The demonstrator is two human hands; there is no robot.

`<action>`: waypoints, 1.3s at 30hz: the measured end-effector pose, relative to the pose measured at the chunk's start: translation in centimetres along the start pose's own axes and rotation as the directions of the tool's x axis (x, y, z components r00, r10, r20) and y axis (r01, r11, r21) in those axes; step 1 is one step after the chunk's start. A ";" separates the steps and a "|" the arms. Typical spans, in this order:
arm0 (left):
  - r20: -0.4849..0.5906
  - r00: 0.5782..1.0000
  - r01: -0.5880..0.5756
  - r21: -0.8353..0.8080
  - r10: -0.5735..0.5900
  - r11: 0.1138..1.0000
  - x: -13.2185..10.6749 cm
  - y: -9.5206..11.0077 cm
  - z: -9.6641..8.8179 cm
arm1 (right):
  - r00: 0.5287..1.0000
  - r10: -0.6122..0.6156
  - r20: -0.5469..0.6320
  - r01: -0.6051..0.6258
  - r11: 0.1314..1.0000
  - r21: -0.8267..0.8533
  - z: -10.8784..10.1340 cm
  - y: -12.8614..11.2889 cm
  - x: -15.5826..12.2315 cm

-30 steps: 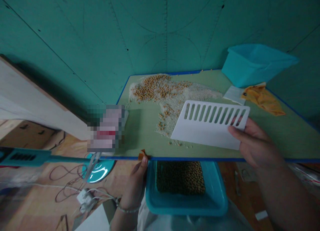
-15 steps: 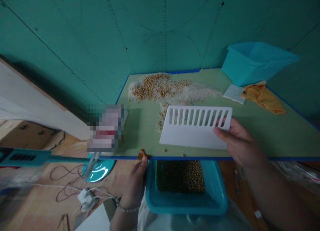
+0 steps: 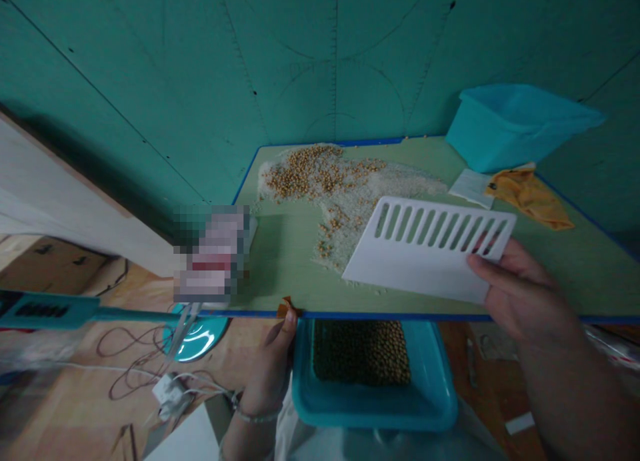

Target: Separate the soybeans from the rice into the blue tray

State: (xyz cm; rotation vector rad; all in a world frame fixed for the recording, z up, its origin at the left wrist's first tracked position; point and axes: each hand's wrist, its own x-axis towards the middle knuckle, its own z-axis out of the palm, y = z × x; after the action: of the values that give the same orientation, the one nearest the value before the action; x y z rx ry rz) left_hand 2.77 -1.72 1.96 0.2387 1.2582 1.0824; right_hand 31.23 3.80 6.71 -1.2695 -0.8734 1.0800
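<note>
My right hand [image 3: 525, 294] grips a white slotted plastic scraper [image 3: 420, 261] by its right end, tilted above the front of the table. Left of and behind it, tan soybeans [image 3: 295, 174] lie mixed with pale small grains [image 3: 390, 179]. Below the table's front edge is a teal basin [image 3: 377, 411], with soybeans [image 3: 395, 354] and a dark green mass, perhaps shaded beans, inside. My left hand [image 3: 273, 361] is closed at the basin's left rim, its thumb up beside a brown scrap [image 3: 287, 306]; its other fingers are mostly hidden.
A teal bin [image 3: 500, 134] stands at the back right of the table, by a white packet [image 3: 470, 186] and an orange cloth [image 3: 530, 194]. A blurred-out device [image 3: 213, 254] is at the left edge. Cables and a power strip [image 3: 173, 394] lie on the floor.
My right hand has moved right with the scraper, which now slants down to the right. Two loose soybeans at the table's front edge are gone from there. My left hand stays put.
</note>
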 end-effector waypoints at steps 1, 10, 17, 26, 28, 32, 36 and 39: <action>0.007 1.000 -0.003 -0.002 0.003 1.000 0.0 0.0 0.0 | 0.999 0.007 -0.035 -0.007 1.000 0.011 0.0 -0.2 0.1; -0.011 1.000 0.000 -0.025 0.000 1.000 -0.2 0.5 0.7 | 0.980 0.081 0.181 -0.062 0.992 -0.111 -1.3 1.3 -0.6; -0.013 0.999 -0.032 -0.019 0.032 0.999 0.1 0.1 0.4 | 0.979 0.004 0.202 0.042 0.974 -0.221 -0.7 1.4 -0.3; 0.003 0.998 -0.058 -0.013 0.058 0.998 0.1 0.0 0.3 | 0.990 -0.116 0.076 0.131 0.964 -0.230 -0.8 0.4 2.0; -0.011 0.998 -0.062 -0.005 0.062 0.998 0.1 0.0 0.3 | 0.990 -0.122 0.069 0.135 0.964 -0.229 -1.0 0.4 2.5; 0.004 0.998 -0.059 0.005 0.059 0.998 0.1 0.1 0.3 | 0.988 -0.141 0.067 0.152 0.971 -0.186 -0.7 -0.5 3.0; 0.025 0.998 -0.058 0.007 0.058 0.998 0.1 0.1 0.4 | 0.977 -0.187 0.107 0.195 0.978 -0.072 0.7 -2.2 3.6; 0.045 0.998 -0.053 0.013 0.052 0.999 0.1 0.1 0.3 | 0.963 -0.187 0.194 0.197 0.980 -0.031 1.9 -2.9 4.4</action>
State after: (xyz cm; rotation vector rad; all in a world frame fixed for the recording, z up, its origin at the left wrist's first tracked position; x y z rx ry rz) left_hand 2.96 -1.51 2.07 0.3064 1.2262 1.1076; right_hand 31.13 8.60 9.55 -1.1087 -1.1512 1.0409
